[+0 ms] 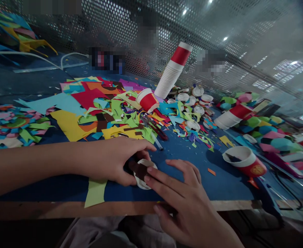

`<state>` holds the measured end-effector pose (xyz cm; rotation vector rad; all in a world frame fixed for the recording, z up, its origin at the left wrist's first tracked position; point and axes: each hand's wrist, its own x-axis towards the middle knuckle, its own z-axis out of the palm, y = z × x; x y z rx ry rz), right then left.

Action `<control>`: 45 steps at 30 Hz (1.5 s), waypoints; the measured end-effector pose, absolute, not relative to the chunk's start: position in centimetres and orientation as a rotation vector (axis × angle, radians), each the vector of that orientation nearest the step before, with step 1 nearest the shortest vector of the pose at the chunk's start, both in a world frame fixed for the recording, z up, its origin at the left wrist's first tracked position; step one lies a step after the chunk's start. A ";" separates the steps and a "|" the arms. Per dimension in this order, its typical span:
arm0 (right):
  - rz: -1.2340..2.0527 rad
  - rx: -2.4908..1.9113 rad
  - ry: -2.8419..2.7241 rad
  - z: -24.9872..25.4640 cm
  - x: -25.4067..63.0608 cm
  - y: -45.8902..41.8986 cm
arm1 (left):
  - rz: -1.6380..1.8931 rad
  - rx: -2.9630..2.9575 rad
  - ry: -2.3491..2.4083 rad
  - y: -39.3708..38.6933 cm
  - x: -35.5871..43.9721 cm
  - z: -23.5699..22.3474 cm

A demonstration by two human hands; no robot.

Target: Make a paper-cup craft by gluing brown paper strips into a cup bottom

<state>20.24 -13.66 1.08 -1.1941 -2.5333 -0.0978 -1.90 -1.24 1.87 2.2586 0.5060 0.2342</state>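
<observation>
A small white paper disc with a dark brown paper strip across it lies on the blue table near the front edge. My left hand curls around the disc from the left, thumb and fingers gripping its rim. My right hand comes in from the lower right, fingers stretched out, with two fingertips pressing on the brown strip and disc.
Coloured paper scraps cover the table's middle and left. A leaning stack of red and white paper cups, loose cups, a tipped cup, several cut cup bottoms, pens and a light green strip surround the hands. A perforated metal screen stands behind.
</observation>
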 end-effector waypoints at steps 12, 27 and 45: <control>-0.131 -1.179 -2.521 0.8 20.3 -13.5 | 0.202 2.238 0.525 -1.4 -2.0 2.2; -0.190 -1.205 -2.540 0.7 20.3 -13.7 | 0.225 2.233 0.546 -1.4 -1.8 2.0; -0.167 -1.249 -2.528 0.4 20.2 -14.1 | 0.197 2.248 0.569 -1.2 -1.7 2.0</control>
